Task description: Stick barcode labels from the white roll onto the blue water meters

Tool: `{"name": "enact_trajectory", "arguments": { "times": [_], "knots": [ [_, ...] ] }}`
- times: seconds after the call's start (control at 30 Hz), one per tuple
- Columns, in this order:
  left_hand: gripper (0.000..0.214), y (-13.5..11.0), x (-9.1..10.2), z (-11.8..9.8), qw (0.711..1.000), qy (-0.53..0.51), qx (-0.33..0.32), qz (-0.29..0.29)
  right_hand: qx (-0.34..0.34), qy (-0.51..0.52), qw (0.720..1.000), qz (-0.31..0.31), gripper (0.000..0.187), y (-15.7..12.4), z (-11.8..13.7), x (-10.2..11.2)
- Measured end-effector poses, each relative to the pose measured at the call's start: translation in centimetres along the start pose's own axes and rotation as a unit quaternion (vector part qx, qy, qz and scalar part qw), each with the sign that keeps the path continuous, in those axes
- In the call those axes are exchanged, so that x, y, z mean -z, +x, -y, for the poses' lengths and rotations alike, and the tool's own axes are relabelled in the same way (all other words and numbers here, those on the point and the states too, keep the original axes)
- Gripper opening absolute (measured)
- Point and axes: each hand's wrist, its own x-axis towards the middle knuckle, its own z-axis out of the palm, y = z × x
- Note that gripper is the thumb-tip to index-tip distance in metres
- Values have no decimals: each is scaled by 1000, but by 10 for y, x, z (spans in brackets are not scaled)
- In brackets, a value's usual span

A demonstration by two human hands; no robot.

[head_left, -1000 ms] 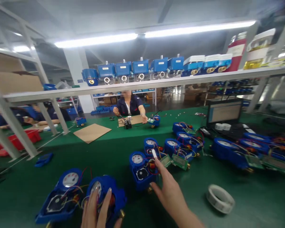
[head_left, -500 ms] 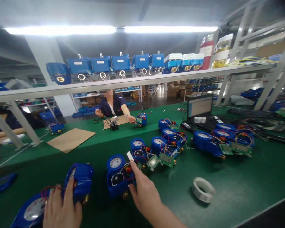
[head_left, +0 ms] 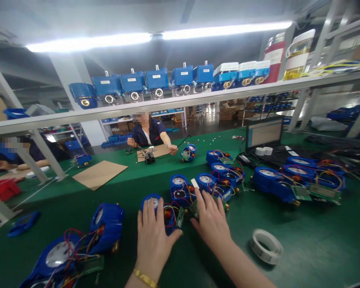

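My left hand (head_left: 153, 236), with a gold band at the wrist, lies with fingers spread over a blue water meter (head_left: 151, 199), covering much of it. Wires and a small green circuit board (head_left: 180, 217) show at that meter's right side. My right hand (head_left: 211, 220) is open, fingers stretched out, above another green circuit board (head_left: 194, 209). A small white label (head_left: 195, 183) sits at its index fingertip, apparently stuck there. Just beyond are more blue meters (head_left: 178, 182) with open housings. A roll of white labels (head_left: 266, 246) lies right of my right forearm.
Two wired blue meters (head_left: 106, 228) stand at the left front. More meters (head_left: 267, 176) and a laptop (head_left: 264, 134) are at the right. A cardboard sheet (head_left: 100, 175) lies far left. A shelf (head_left: 174, 100) bearing meters spans overhead. Across the table a co-worker (head_left: 148, 132) handles a meter.
My left hand has left the meters at the left and moved right onto the middle meter. My right hand has moved right with the label, off that meter. The view has shifted slightly left.
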Motion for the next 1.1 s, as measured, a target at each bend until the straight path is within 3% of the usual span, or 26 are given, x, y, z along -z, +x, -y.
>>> {"name": "enact_trajectory", "arguments": {
  "times": [0.07, 0.17, 0.37, 0.47, 0.53, 0.67, 0.8, 0.9, 1.0, 1.1],
  "knots": [
    [69, 1, -6, -5, 1000, 5, -7, 7, -11, -17, 1000, 19, 88, 2, 3, -1],
    [56, 6, -7, 6, 1000, 16, 3, 1, -16, -28, 999, 39, 81, 5, 3, 0],
    [65, 23, -9, 43, 997, 61, 47, 22, -13, -4, 999, 44, 81, 12, 5, 14],
    [73, 28, -10, 39, 997, 30, 64, 0, -17, 25, 998, 63, 84, 16, 10, 21],
    [69, 32, -12, 25, 996, -76, 37, 2, -20, 44, 996, 78, 83, 19, 14, 24],
    [59, 48, -21, -5, 955, -289, 37, 55, -23, 59, 993, 98, 83, 20, 19, 26],
    [54, 68, -36, -12, 925, -358, 89, 94, -15, 86, 989, 116, 84, 16, 13, 24],
    [49, 76, -44, -10, 883, -429, 126, 146, -26, 141, 983, 113, 85, 17, 3, 27],
    [48, 73, -45, -11, 843, -484, 152, 180, -53, 184, 978, 86, 85, 26, -5, 37],
    [48, 61, -42, -15, 834, -494, 168, 180, -64, 214, 973, 65, 85, 41, -10, 53]
  ]
}}
